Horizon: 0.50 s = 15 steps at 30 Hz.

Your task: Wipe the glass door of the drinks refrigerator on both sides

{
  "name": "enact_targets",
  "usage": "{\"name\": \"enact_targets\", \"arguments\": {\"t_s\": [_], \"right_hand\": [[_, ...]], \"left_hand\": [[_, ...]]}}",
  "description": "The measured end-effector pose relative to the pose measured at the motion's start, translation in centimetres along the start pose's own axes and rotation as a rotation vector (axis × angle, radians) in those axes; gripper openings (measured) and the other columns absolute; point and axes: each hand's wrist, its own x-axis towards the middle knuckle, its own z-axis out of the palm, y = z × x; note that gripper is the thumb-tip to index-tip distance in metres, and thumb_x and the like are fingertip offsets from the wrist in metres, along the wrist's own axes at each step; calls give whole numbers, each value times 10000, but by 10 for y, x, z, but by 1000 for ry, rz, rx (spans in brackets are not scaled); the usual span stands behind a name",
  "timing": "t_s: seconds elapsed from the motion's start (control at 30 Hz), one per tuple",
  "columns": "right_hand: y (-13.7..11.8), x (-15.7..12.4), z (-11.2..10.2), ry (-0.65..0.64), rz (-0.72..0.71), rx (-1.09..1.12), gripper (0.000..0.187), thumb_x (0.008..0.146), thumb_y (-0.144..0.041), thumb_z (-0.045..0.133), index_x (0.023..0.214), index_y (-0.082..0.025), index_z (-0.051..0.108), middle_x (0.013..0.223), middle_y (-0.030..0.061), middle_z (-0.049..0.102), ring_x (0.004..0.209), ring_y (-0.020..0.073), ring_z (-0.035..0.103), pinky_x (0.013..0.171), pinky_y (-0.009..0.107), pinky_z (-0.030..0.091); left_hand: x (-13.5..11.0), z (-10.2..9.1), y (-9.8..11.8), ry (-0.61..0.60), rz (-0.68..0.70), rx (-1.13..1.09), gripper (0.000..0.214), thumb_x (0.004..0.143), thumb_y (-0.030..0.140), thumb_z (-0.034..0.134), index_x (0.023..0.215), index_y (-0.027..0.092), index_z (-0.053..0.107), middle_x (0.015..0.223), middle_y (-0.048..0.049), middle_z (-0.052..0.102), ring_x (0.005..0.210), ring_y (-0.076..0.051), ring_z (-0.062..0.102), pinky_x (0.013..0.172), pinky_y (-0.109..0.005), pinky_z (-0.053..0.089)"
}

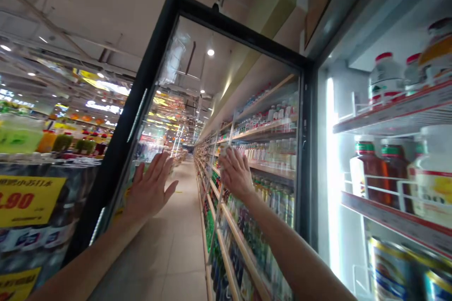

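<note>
I see the glass door (212,89) standing swung open across the center of the frame, tilted in my view, its dark border running from the lower left to the top and down the right side. My left hand (150,189), left of center, is open flat in front of the glass, fingers fairly close together, thumb well apart, with nothing in its grasp. My right hand (236,171), just right of center, is open too, fingers slightly parted and gently bent, holding nothing that I can see; whether either palm touches the glass, I cannot tell. Through the glass I see the aisle floor (181,225) and long shelves of bottles. At the right of the frame, the lit fridge shelves (391,113) hold red-capped bottles (385,77) at upper right, brown bottles (370,174) below, and cans (391,268) at lower right. A yellow price sign (30,201) shows at lower left.
</note>
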Motion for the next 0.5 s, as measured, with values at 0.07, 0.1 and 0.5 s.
{"name": "enact_targets", "arguments": {"t_s": [0.07,0.1,0.5], "right_hand": [[17,-5,-4,67,186,-34,440,861,-257,364,1278,-261,502,1416,74,413,1353,250,281,1071,517,255],[28,-7,-7,140,361,-55,452,864,-253,343,1289,-227,494,1421,113,397,1349,275,281,1051,555,259],[12,-35,-4,140,288,-53,443,858,-249,379,1284,-242,501,1406,107,420,1355,257,284,1060,530,271]], "left_hand": [[0,1,0,-21,-16,-11,654,892,340,406,1459,210,109,1469,-121,304,1368,-268,253,1108,-510,172],[0,1,1,-33,-23,-13,654,892,343,405,1459,203,111,1471,-125,296,1369,-271,249,1106,-514,172],[-1,-4,5,-13,-17,35,634,898,351,374,1454,155,139,1457,-139,318,1368,-264,253,1109,-491,161]]}}
